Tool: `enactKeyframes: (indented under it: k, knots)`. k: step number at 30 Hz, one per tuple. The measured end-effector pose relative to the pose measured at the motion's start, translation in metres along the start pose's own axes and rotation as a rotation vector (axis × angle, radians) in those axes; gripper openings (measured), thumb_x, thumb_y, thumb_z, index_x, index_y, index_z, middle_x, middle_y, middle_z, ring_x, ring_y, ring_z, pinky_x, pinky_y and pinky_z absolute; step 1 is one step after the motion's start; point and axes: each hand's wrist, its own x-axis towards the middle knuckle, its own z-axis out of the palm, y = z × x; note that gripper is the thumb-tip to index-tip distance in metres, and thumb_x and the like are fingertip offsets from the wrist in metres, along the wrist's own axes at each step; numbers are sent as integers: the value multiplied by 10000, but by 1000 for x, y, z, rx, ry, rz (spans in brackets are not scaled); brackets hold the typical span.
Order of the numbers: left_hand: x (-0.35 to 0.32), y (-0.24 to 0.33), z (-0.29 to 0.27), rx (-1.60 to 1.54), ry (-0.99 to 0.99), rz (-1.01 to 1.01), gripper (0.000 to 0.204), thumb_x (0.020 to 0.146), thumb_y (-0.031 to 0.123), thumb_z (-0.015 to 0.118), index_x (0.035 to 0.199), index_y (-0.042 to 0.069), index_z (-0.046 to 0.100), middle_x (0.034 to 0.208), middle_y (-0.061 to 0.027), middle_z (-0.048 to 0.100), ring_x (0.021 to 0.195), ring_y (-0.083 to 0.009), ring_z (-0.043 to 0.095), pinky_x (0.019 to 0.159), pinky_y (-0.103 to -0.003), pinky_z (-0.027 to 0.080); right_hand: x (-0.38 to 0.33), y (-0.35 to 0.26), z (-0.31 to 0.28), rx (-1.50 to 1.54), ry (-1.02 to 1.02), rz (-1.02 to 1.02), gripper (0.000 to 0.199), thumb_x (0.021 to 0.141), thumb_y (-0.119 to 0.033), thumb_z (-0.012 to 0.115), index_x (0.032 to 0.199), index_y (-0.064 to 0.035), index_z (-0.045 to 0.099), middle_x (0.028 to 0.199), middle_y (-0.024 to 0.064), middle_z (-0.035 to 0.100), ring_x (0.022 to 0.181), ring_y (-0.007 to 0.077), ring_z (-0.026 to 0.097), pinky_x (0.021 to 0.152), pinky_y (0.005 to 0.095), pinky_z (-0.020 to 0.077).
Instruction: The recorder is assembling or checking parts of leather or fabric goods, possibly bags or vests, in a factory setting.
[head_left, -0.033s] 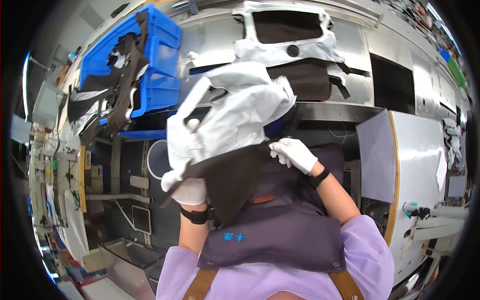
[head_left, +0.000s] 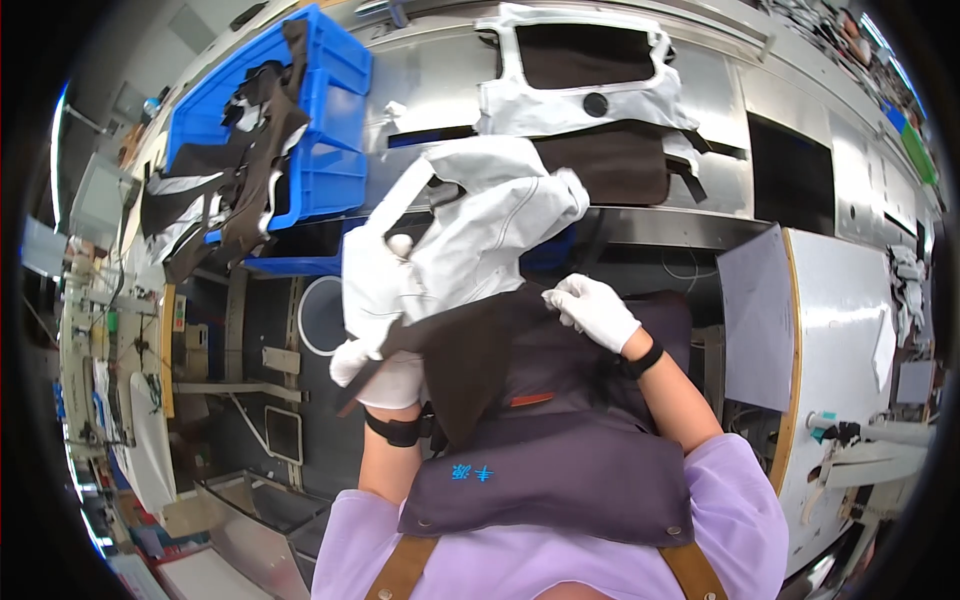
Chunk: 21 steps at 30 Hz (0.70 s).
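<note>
A sewn cover (head_left: 470, 230), white on its upper part with a dark brown panel (head_left: 465, 365) below, hangs over my lap. My left hand (head_left: 385, 375), in a white glove, is closed around its lower left side, beside a narrow dark strip (head_left: 372, 378). My right hand (head_left: 595, 312), gloved too, hovers just right of the brown panel's edge. Its fingers are curled together; whether anything small is pinched in them cannot be seen. Beneath the cover lies my dark purple apron (head_left: 560, 470).
A blue crate (head_left: 325, 130) at the far left has brown and white sewn pieces (head_left: 235, 185) draped over it. Another white-and-brown cover (head_left: 600, 100) lies on the metal table (head_left: 710, 190) ahead. To the right stands a white-topped table (head_left: 840, 320).
The whole view has shifted slightly. The cover still hangs from my left hand, and my right hand stays beside its edge with curled fingers.
</note>
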Motion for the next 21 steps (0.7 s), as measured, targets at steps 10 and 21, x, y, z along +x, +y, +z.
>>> enactKeyframes:
  k: [10,21]
  knots:
    - [10,17,125,-241,-226,-187,866,704,-12,586,1502,-22,251,1484,-208,392,1234,-289,529,951,-337,495,-52,-137,17,-294,-3,-1122,342,734,-166,741,1051,-82,642,856,98,626,802,315,614,715,427,501]
    - [90,11,205,406,-452,-421,509,886,132,648,1349,-20,501,1362,-161,507,1188,-271,552,1005,-359,454,-8,-140,-52,-98,986,-1148,127,764,29,626,853,-61,613,721,90,530,604,261,537,541,321,454]
